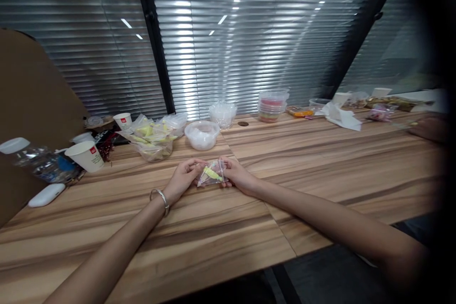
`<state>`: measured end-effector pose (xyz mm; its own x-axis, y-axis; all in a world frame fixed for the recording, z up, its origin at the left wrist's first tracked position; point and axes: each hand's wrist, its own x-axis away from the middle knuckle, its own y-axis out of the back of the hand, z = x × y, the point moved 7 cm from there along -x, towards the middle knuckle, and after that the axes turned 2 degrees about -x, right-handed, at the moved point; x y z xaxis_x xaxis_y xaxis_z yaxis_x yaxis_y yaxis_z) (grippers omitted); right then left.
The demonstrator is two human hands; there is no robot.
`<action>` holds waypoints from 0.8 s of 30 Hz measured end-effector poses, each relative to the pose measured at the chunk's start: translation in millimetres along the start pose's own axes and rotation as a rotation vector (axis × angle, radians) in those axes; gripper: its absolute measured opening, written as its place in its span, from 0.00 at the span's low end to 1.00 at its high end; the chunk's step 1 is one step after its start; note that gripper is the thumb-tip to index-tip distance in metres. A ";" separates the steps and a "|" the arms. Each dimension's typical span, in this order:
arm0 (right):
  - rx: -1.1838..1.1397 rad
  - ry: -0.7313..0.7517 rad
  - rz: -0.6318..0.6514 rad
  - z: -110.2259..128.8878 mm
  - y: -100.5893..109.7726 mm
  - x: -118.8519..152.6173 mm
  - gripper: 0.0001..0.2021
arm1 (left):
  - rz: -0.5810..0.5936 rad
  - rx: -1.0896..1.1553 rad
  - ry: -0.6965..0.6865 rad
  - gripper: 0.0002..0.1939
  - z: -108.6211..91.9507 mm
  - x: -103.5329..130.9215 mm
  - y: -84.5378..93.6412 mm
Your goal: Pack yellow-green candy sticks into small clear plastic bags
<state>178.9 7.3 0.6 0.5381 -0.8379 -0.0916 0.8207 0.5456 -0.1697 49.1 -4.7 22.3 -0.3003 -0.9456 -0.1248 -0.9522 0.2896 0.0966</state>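
Between my two hands, just above the wooden table (245, 242), is a small clear plastic bag (213, 174) with a yellow-green piece and other small bits inside. My left hand (185, 176) pinches the bag's left edge. On the right edge, my right hand (238, 175) has its fingers closed around the plastic. Exactly what the small contents are cannot be made out. Beyond my hands stands a round clear bowl (202, 135) with whitish contents. To its left, a clear tub (156, 148) is heaped with plastic bags holding yellow-green pieces.
Paper cups (85, 156), a plastic bottle (39, 161) and a white case (47, 195) lie at the left. Stacked tubs (272, 105), an orange packet (299, 112) and a tissue (341, 116) line the back. Another person's hand (429, 127) rests at the far right.
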 end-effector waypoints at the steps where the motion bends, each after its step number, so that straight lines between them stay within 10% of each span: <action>1: -0.001 0.004 -0.012 0.7 0.1 0.4 0.11 | 0.000 0.027 0.015 0.20 1.1 0.2 -0.7; 24: -0.110 0.002 -0.066 4.3 1.9 0.4 0.11 | -0.064 0.195 0.035 0.17 7.9 -2.5 2.5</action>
<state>181.4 8.0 4.5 0.4831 -0.8720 -0.0783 0.8282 0.4842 -0.2823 47.0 -0.5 15.1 -0.2398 -0.9666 -0.0903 -0.9630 0.2486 -0.1037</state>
